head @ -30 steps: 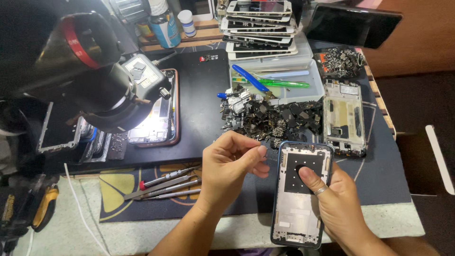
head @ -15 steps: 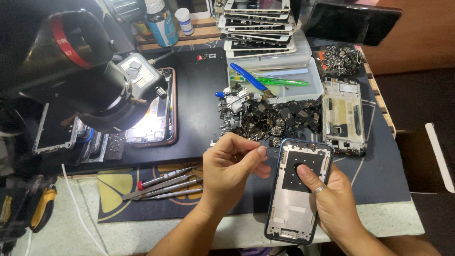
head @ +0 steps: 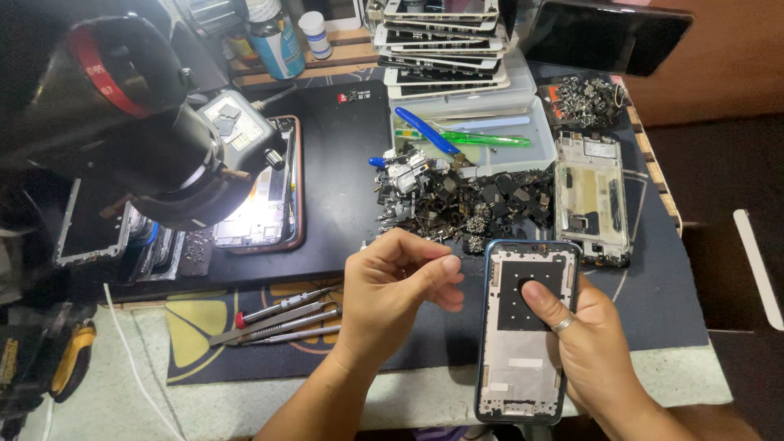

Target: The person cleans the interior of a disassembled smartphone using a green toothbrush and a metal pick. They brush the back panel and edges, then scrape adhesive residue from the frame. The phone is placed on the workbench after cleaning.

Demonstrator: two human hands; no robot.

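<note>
Both hands lay over the front edge of the bench. Our right hand (head: 592, 351) gripped a stripped phone frame (head: 525, 331) with a blue rim from its right side, thumb pressed on the dark square plate in the frame's upper half, a ring visible on that thumb. The frame stood lengthwise, its lower end reaching past the front edge of the black work mat (head: 653, 302). Our left hand (head: 396, 298) hovered just left of the frame, thumb and forefinger pinched narrowly together; whether anything small sat between them we could not tell. Behind both hands, toward the middle of the mat, lay a heap of small dark phone parts (head: 465, 200). A second bare phone chassis (head: 591, 196) rested near the mat's right edge. Screwdrivers and tweezers (head: 282, 322) lay left of the left hand, near the front edge. A microscope (head: 155, 131) lit an opened phone (head: 265, 196) at the left side.
</note>
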